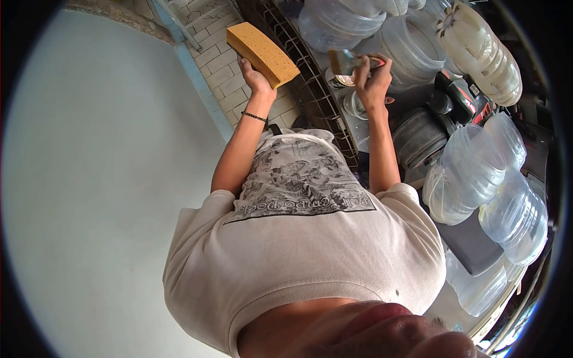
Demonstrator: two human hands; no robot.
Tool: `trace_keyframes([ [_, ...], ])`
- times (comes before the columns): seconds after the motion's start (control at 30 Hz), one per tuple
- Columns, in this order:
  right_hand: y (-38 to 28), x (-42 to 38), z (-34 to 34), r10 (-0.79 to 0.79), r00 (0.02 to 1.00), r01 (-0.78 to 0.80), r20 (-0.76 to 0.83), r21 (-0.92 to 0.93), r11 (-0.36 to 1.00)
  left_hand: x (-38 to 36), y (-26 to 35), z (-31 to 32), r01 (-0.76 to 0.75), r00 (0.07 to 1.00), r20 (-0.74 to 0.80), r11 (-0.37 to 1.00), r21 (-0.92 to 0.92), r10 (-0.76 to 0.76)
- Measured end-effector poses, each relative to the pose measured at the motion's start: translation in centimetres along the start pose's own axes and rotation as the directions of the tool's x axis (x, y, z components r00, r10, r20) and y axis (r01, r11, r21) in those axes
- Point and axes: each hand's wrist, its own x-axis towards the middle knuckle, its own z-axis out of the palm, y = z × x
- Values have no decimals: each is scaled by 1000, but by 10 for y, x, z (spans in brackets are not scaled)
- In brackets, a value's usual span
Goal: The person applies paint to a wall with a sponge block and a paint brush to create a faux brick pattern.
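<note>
A yellow-orange sponge-like block [262, 55] with small dark specks rests in my left hand [258, 80], whose thumb lies along its near side; a dark beaded bracelet circles that wrist. My right hand [373, 80] is closed around the handle of a brush [344, 62], and the brush head points left, toward the block. The block and the brush are apart. Below the brush stand an open tin [344, 80] and a clear jar [353, 105], partly hidden by my right hand and forearm.
Large clear plastic bottles [468, 173] and cut containers [412, 51] crowd the right side. Among them lie a red and black power tool [456, 98] and a dark round object [419, 137]. A metal rack [310, 71] runs beside white tiles [218, 59]. A pale wall [107, 167] fills the left.
</note>
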Motion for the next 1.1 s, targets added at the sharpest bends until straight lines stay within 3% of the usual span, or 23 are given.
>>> trace_keyframes([
  [0.07, 45, 3, 0, -87, 990, 80, -113, -69, 994, -6, -6, -4, 59, 996, 73, 998, -30, -57],
  [0.2, 96, -5, 5, -47, 997, 34, -62, -194, 980, -14, -12, -8, 108, 992, 61, 994, 9, -108],
  [0.37, 133, -12, 19, -42, 999, 37, -19, -220, 975, -18, -9, -8, 119, 990, 67, 992, 33, -121],
  [0.53, 146, -15, 29, -36, 999, 40, 19, -238, 970, -21, -5, -5, 146, 988, 48, 988, 55, -149],
  [0.73, 137, -8, 19, 0, 998, -13, -57, -224, 974, -20, -3, -4, 147, 988, 39, 988, 50, -149],
  [0.83, 137, -8, 17, -55, 996, 36, -76, -237, 971, -15, -8, -7, 155, 987, 49, 987, 35, -156],
  [1.1, 133, -12, 13, 20, 997, -37, -77, -219, 975, -21, -6, -1, 190, 979, 62, 979, 68, -194],
])
